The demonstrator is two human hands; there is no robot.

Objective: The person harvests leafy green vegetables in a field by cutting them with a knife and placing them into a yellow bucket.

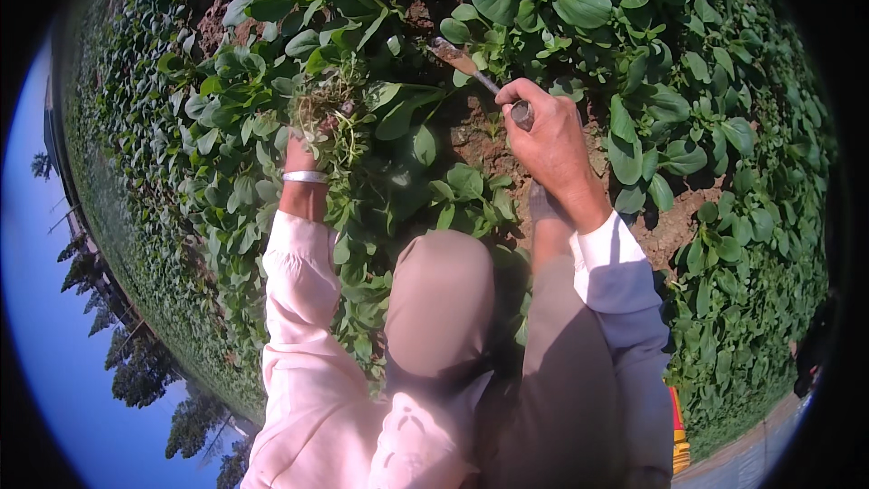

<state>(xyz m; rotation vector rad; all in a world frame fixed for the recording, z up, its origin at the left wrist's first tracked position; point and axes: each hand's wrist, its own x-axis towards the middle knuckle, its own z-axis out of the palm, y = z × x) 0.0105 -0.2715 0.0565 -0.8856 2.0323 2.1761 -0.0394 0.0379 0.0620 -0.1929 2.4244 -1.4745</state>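
Observation:
My right hand (550, 136) grips the round handle (522, 115) of a small hand tool with a narrow metal shank. Its soil-stained flat blade (453, 56) points up and left among the leaves. In my left hand (303, 153) is a bunch of pulled weeds (336, 112) with pale stems and roots, which hides most of the fingers. Broad-leaved green plants (407, 115) grow around both hands. A patch of reddish bare soil (475, 136) shows between the hands, with a small sprout on it.
My bent knee (445, 285) rises between my forearms, and my other leg (570, 353) is beside the right arm. A leafy low plant (468, 197) grows just ahead of the knee. Dense crop rows (156, 170) spread to the left. A red and yellow object (679, 431) is partly visible at lower right.

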